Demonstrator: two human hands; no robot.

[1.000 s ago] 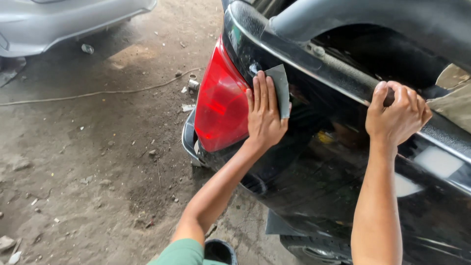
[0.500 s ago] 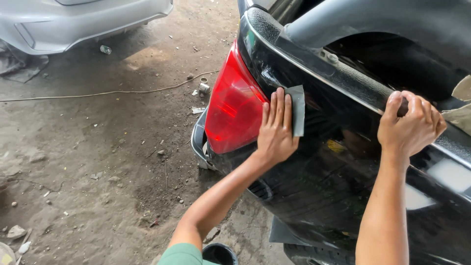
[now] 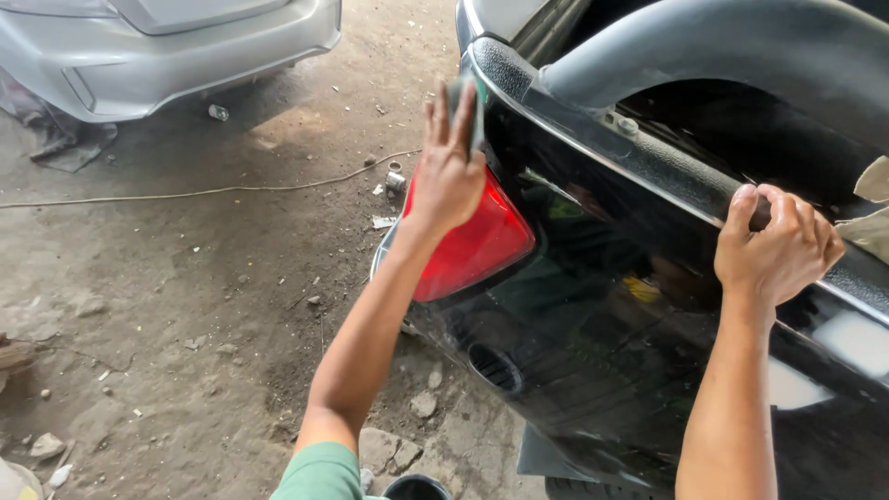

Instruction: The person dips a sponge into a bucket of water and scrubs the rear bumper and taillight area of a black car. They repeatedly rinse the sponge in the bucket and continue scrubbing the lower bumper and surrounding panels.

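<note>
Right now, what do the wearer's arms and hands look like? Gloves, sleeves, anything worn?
Both hands are bare: no gloves on the left hand or right hand. No watch or rings visible. Forearms are uncovered; a green short sleeve shows at the left upper arm.

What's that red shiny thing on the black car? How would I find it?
Start at the black car on the right and go to its near corner. There, under the left hand pressing a grey pad, sits the tail light. It is the only bright red, glossy part; everything around it is black paint or brown dirt.
</note>
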